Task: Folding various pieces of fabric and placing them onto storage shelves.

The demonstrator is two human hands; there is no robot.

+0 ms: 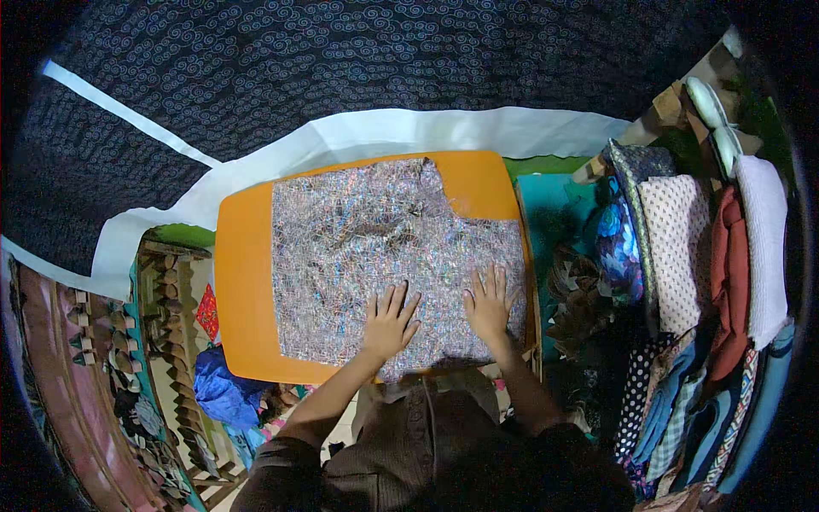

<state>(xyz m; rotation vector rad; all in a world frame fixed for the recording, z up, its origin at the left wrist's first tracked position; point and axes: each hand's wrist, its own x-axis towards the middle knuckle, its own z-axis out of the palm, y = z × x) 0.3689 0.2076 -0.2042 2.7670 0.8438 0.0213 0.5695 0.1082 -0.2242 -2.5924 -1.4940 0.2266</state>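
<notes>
A multicoloured tweed-like woven cloth [367, 247] lies spread over an orange table top [243, 282], with a notch cut or folded in at its far right corner. Small wrinkles show near its middle. My left hand [390, 322] rests flat on the near part of the cloth, fingers spread and pointing away from me. To the right, my right hand [490, 309] also lies flat on the cloth near its right edge, fingers apart. Neither hand holds anything. The cloth's near edge reaches the table's front edge, close to my body.
Folded and hanging garments [682, 247] crowd a rack on the right. A blue bundle of fabric [223, 384] sits below the table's left side, beside a wooden rack [175, 341]. Beyond the table hangs a dark patterned fabric [358, 68] with a white border [401, 128].
</notes>
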